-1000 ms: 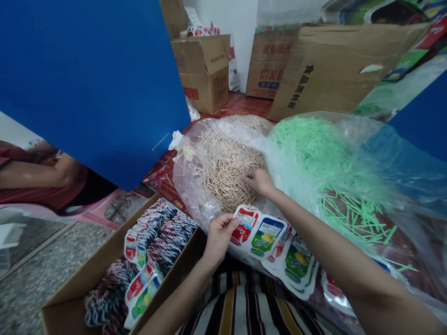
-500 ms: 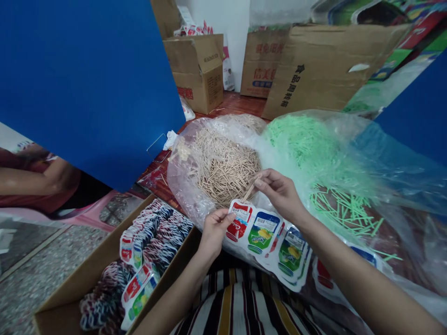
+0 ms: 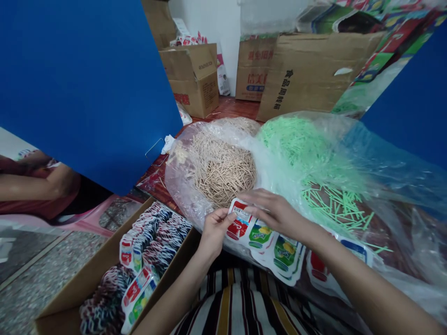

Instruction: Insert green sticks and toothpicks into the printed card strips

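L grip point(image 3: 213, 231) pinching red-wht pkt point(image 3: 239, 225) by edge, R grip point(image 3: 270, 210) nr pkt top, R hold unclear

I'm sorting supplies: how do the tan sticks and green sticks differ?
Colour: the tan sticks are pale brown, the green sticks bright green.
Place: the tan sticks lie left of the green sticks.
Spread: the tan sticks are heaped densely; the green sticks thin to a loose scatter in front.
Both have plastic around them.

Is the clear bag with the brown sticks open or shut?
Open: the clear bag lies spread around the brown sticks, leaving many uncovered.
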Available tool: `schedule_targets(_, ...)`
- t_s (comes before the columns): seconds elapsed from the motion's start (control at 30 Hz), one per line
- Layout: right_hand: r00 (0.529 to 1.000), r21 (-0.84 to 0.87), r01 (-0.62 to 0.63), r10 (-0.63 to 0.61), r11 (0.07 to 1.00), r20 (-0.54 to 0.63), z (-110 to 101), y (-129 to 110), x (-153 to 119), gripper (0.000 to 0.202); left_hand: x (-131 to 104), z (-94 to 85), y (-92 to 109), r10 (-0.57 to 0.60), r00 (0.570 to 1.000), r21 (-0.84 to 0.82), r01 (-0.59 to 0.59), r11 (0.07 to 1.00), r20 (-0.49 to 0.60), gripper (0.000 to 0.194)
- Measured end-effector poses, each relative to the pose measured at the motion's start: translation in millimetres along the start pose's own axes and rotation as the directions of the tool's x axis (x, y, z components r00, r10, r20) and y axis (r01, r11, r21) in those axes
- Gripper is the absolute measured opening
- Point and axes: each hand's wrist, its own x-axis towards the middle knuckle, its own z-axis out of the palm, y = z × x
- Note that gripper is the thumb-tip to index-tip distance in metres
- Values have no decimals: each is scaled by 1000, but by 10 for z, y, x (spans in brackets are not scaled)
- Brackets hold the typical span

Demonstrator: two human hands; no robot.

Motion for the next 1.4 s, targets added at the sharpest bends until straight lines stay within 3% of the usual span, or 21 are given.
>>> schedule_targets(0.1, 999, 13, -28, 28, 1000, 27, -5, -29, -84, 53, -10, 35, 13, -16, 1000, -38, 16, 999, 0, 21)
schedule_targets(0.17, 998, 22, -46, 47, 999, -38, -20, -41, -116, 48, -20, 57, 15, -24, 1000, -36, 25, 999, 11, 22)
schedule_targets(0.23, 998, -32, 10, -12, 999, -57, -31, -42, -141, 37, -34, 74, 12, -23, 999, -26, 24, 999, 31, 22)
schedule_targets(0.37, 995, -172, 80, -67, 982, 75, -16, -24, -219, 29, -72, 106, 8, -22, 998, 20, 21, 1000, 55, 21)
schedule_targets(0.43, 997, -137, 38, -29, 990, 65, -10, -24, -271, 28, -92, 132, 16, -22, 998, 44, 19, 999, 60, 21)
schedule_targets(0.57, 994, 0, -56, 56, 998, -94, -37, -66, -345, 33, -126, 221, 51, -30, 996, 44, 27, 999, 83, 24)
schedule_targets(0.7, 999, 1, -51, 51, 999, -15, -96, -129, -382, 30, -146, 306, 42, -27, 995, 44, 23, 999, 92, 25)
schedule_targets(0.87, 984, 108, -167, 159, 980, 83, -231, -149, -478, 30, -190, 364, -26, -33, 986, 63, 23, 998, 161, 23)
schedule_targets(0.97, 975, 147, -220, 217, 964, 38, -312, -157, -571, 28, -231, 420, -55, -104, 958, 169, 60, 984, 266, 29)
schedule_targets(1.07, 970, 142, -229, 238, 963, -49, -364, -170, -667, 30, -270, 502, -89, -185, 939, 279, 102, 955, 290, 30)
schedule_targets(1.2, 941, 142, -303, 319, 942, -113, -408, -130, -790, 51, -294, 610, -156, -124, 956, 276, 47, 960, 267, 30)
schedule_targets(1.33, 937, 136, -338, 347, 931, -44, -470, -54, -877, 34, -287, 698, -231, -44, 972, 329, -35, 944, 230, 30)
schedule_targets(1.4, 951, 92, -298, 303, 950, -52, -514, -53, -904, 32, -278, 744, -263, 11, 981, 363, -83, 928, 196, 29)
